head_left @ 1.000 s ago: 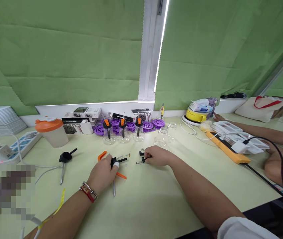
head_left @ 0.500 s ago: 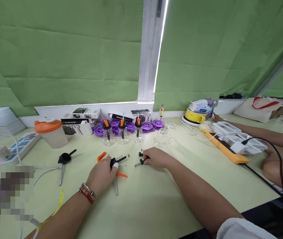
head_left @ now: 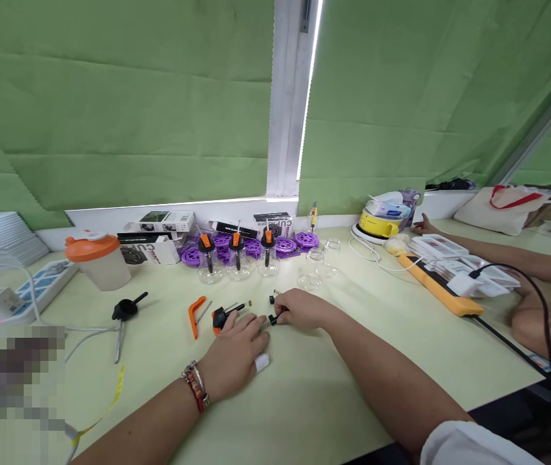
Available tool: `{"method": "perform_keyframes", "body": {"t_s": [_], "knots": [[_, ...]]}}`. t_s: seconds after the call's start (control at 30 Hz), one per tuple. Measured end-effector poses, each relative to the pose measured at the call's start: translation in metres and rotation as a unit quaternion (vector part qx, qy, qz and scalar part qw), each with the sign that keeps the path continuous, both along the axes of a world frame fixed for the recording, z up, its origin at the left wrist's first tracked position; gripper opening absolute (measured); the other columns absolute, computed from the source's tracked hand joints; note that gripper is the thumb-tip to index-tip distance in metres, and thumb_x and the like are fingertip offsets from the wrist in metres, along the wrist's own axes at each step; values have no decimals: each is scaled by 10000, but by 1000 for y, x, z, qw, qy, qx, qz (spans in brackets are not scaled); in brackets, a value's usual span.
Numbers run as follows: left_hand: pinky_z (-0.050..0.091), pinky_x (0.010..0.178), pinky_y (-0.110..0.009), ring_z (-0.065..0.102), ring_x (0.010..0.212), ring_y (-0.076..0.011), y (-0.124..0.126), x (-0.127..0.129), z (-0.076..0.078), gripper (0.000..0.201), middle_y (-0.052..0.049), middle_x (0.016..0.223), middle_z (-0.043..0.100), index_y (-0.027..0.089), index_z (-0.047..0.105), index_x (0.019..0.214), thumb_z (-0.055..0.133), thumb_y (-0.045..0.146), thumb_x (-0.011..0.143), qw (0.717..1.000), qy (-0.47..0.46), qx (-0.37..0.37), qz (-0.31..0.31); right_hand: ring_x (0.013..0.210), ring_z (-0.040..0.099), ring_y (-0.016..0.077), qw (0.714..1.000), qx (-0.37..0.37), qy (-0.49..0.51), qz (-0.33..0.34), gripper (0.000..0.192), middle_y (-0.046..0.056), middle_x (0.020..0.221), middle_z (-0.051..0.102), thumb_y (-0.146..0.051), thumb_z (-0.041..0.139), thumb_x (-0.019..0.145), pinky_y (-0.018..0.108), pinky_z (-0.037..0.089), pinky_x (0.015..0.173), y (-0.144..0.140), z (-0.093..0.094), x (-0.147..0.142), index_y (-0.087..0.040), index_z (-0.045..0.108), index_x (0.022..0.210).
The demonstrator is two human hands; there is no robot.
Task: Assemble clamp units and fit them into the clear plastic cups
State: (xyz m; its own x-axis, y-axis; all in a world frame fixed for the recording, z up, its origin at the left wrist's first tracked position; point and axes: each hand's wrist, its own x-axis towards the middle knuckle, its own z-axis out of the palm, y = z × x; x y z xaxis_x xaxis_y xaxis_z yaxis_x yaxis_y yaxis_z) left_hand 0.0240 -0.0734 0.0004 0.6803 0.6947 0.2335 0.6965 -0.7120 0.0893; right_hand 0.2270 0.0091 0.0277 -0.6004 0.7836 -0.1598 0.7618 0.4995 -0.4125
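Fingers (head_left: 282, 314) pinch 1 black piece (head_left: 272, 319); 3 orange-capped jars (head_left: 236, 258) behind.

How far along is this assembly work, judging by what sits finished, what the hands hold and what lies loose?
Done: three capped jars stand by the window. In hand: the right hand pinches a small black part beside a spring; the left hand reaches it. Left: empty glass jars, an orange lever, a black cap.

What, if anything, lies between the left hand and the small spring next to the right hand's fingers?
Nothing visible. The left hand has its fingertips right at the spring, which the right hand also meets, holding a small black part.
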Motion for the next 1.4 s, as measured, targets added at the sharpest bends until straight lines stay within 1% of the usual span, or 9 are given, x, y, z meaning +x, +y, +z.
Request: {"method": "perform_keyframes", "body": {"t_s": [0.2, 0.47, 0.67, 0.8, 0.87, 1.03, 1.13, 1.23, 1.4], "knots": [[222, 1021, -490, 498, 1033, -237, 0, -1, 0, 254, -67, 1053, 602, 236, 566, 1094, 435, 292, 884, 1000, -11, -28, 9, 692, 534, 146, 999, 29, -9, -13, 68, 23, 805, 656, -251, 648, 739, 224, 294, 539, 8, -7, 7, -195, 640, 777], [262, 977, -470, 501, 1002, -239, 0, -4, 0, 255, -73, 1027, 595, 230, 572, 1079, 443, 312, 875, 999, -18, -31, 16, 759, 546, 169, 994, 100, -24, -24, 91, 33, 794, 651, -273, 684, 730, 241, 263, 559, 12, -16, -2, -191, 648, 747], [265, 972, -466, 502, 1016, -250, 0, -4, 2, 272, -80, 1047, 593, 227, 563, 1096, 447, 332, 873, 999, -14, -31, 20, 827, 537, 194, 988, 149, -15, -26, 115, 61, 836, 644, -277, 681, 742, 261, 308, 624, 10, -14, -7, -171, 659, 781], [263, 973, -467, 500, 1018, -249, 1, -4, 0, 285, -80, 1062, 591, 231, 558, 1115, 455, 335, 870, 999, -23, -34, 21, 908, 519, 194, 983, 162, 46, 75, 138, 44, 887, 654, -261, 683, 748, 264, 347, 714, 3, -11, -13, -186, 661, 862], [254, 976, -477, 497, 1018, -252, 1, -4, -1, 309, -81, 1073, 589, 234, 545, 1147, 461, 335, 867, 999, -23, -37, 20, 905, 520, 202, 979, 159, 33, 124, 144, 43, 839, 658, -237, 679, 749, 267, 347, 697, -1, -13, -20, -188, 658, 883], [300, 937, -465, 500, 1006, -252, 1, -6, 2, 319, -87, 1081, 583, 231, 535, 1165, 455, 313, 868, 999, -13, -45, 19, 847, 538, 198, 976, 167, -2, 140, 113, 50, 804, 656, -148, 596, 791, 276, 346, 678, -4, -20, -33, -183, 654, 881], [295, 952, -483, 485, 1070, -267, 0, -8, 3, 306, -104, 1153, 568, 229, 537, 1155, 437, 303, 875, 999, -12, -27, 20, 849, 551, 190, 985, 131, 39, 107, 175, 50, 850, 663, -129, 606, 764, 273, 372, 706, 4, -18, -29, -183, 661, 921], [236, 1001, -528, 444, 1162, -289, 0, -10, 2, 307, -116, 1257, 532, 229, 530, 1160, 428, 307, 881, 999, -19, -1, 27, 785, 569, 154, 989, 64, 132, 25, 228, 34, 841, 654, -124, 583, 760, 255, 406, 710, 19, -20, -20, -184, 657, 968], [266, 982, -509, 479, 1105, -274, -1, -11, 3, 296, -111, 1219, 560, 221, 542, 1142, 432, 296, 877, 1000, -20, -10, 12, 742, 558, 130, 947, -11, 302, -108, 257, 26, 827, 613, -183, 564, 771, 263, 450, 724, 49, -40, -5, -144, 609, 1020]]}}
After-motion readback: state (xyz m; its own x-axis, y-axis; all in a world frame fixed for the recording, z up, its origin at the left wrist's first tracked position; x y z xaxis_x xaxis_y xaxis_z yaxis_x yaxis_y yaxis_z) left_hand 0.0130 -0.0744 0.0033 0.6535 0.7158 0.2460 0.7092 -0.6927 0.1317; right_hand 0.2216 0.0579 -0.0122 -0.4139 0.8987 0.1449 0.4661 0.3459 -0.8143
